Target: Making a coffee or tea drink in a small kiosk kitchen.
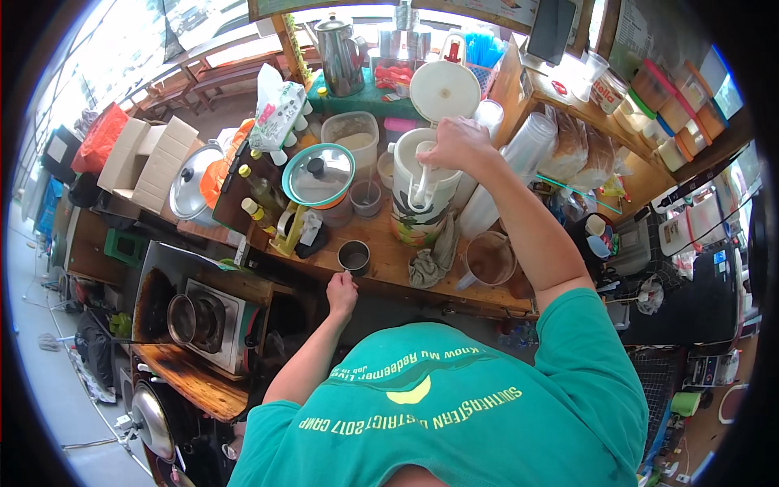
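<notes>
My left hand grips the handle of a small metal cup at the front edge of the wooden counter. The cup stands upright. Over the mouth of a white insulated jug with a camouflage-like pattern is my right hand. Its fingers pinch a small white cup-like piece at the opening; the jug's inside is mostly hidden. Behind that hand the jug's round lid stands raised. A crumpled grey cloth lies by the jug's base, beside a clear plastic pitcher.
Left of the jug are a lidded pot-like container, a tub of pale powder, oil bottles and a tape dispenser. Stacked plastic cups lean at right. A gas stove with a pan stands lower left.
</notes>
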Demonstrator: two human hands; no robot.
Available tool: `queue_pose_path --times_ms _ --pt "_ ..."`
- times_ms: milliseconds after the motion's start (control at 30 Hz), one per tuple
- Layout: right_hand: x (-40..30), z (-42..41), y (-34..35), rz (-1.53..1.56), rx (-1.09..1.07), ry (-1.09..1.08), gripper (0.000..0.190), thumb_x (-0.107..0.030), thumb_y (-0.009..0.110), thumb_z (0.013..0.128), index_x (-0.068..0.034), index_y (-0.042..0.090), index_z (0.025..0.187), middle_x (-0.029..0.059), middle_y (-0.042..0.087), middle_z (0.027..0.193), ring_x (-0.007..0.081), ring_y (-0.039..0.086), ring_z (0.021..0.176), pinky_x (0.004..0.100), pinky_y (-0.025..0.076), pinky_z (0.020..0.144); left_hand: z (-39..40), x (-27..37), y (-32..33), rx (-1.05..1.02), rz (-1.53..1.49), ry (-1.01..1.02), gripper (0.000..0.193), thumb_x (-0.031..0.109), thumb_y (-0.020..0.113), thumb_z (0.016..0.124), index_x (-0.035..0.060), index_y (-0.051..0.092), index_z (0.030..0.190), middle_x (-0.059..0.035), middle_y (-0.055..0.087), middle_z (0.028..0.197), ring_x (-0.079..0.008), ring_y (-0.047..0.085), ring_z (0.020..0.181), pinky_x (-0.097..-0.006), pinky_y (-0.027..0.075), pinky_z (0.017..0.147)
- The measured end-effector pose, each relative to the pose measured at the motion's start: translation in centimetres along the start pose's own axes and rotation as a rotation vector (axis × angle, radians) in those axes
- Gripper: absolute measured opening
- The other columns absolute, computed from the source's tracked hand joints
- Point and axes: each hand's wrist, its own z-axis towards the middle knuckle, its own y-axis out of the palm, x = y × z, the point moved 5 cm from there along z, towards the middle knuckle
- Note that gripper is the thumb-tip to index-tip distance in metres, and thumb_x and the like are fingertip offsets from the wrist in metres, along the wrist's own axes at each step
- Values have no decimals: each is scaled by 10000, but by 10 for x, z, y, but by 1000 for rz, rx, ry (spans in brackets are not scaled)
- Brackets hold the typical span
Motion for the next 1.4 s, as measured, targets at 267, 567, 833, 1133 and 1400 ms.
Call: queue_pose_path --times_ms 267,567,833,1133,1400 --pt "12 -28 -13 81 44 7 496 -535 720 759 -47 747 841 133 716 823 287 696 824 407 536 766 4 -2 13 -105 -54 -87 292 269 516 1019 -10 598 1003 -65 620 733 -114 550 520 -270 443 461" --pt "48 -114 -1 548 148 -50 305 -312 740 824 -14 751 885 146 717 764 247 678 654 355 534 651 -47 287 10 167 360 981 159 176 649 912 35 721 931 -125 657 733 -243 620 658 -345 481 619" --pt "52 -196 75 680 -39 -61 282 -326 716 822 -47 750 802 138 713 747 295 698 706 383 549 694 -23 378 129 -171 964 1241 200 341 677 823 204 792 911 -83 711 864 -288 602 966 -447 407 893" --pt "113 -273 130 767 -179 244 279 -309 713 826 -35 761 836 144 725 787 296 698 718 379 543 697 -13 385 143 -201 1194 1166 240 391 740 773 200 803 903 -59 717 870 -250 602 979 -421 409 874" --pt "130 -293 132 807 -161 361 289 -310 718 827 -24 761 839 144 725 779 285 701 717 367 541 687 -4 385 140 -226 1195 1048 294 456 749 771 204 805 912 -79 722 871 -258 596 980 -422 399 877"
